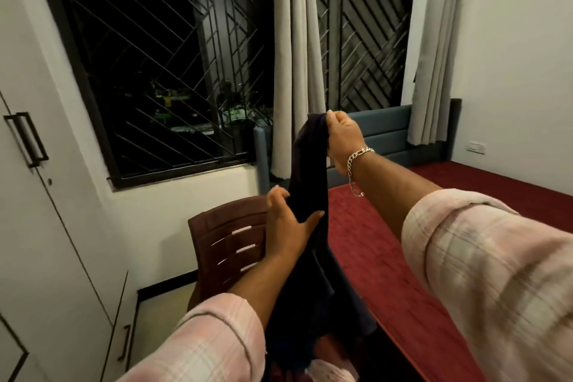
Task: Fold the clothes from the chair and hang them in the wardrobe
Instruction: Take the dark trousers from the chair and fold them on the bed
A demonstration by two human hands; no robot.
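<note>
Head view shows both arms extended forward, each in a rolled-up pale pink checked sleeve (483,263). Right hand (342,136) is raised above the left hand; its grip is closed on the top edge of a dark garment (310,177), pinching the cloth between thumb and fingers. A silver chain bracelet (356,161) hangs on the right wrist.

Left hand (286,226) sits lower, at the middle of the hanging garment. Its grip wraps loosely around the cloth: fingers behind the fabric, thumb across the front, in contact with it. The garment hangs in a narrow bunched column between the two hands, then widens below the left hand and drops towards the bottom of the frame. Its lower end is in shadow and cannot be made out clearly.

Brown plastic chair (229,239), with a slatted back, stands just behind and to the left of the left hand, near the wall under the window (155,65). The window carries a diagonal metal grille and shows darkness outside. Grey curtains (294,56) hang between two window panes.

White wardrobe (37,195) with black bar handles stands at the left edge, doors shut. A bed with a red cover (403,257) and a grey-blue headboard (381,130) occupies the right side.
</note>
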